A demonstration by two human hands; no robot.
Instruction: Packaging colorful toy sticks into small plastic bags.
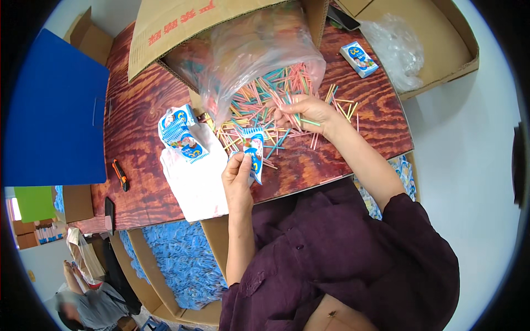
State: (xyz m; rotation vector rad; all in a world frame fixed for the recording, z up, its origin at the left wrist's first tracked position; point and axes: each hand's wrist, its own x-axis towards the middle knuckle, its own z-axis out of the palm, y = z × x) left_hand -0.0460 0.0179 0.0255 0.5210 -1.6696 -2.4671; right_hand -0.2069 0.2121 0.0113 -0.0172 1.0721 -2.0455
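My left hand (238,175) pinches a small blue-and-white printed packet (255,148) between thumb and fingers, near the front edge of the table. Just right of it, my right hand (310,110) is closed around several thin coloured sticks (288,106), pink and green among them. Under and behind both hands lies a loose heap of such sticks (243,103), spilling from a clear plastic bag (248,47) in a tipped cardboard carton (148,41). Left of my left hand, more blue-and-white packets (190,146) rest on a white cloth or bag (193,187).
An orange-and-black utility knife (120,175) and a dark flat object (109,212) lie at the table's left. A small blue-and-white box (359,59) stands at the back right. Below the table, cartons hold many blue packets (179,259). Another person (94,303) sits at the lower left.
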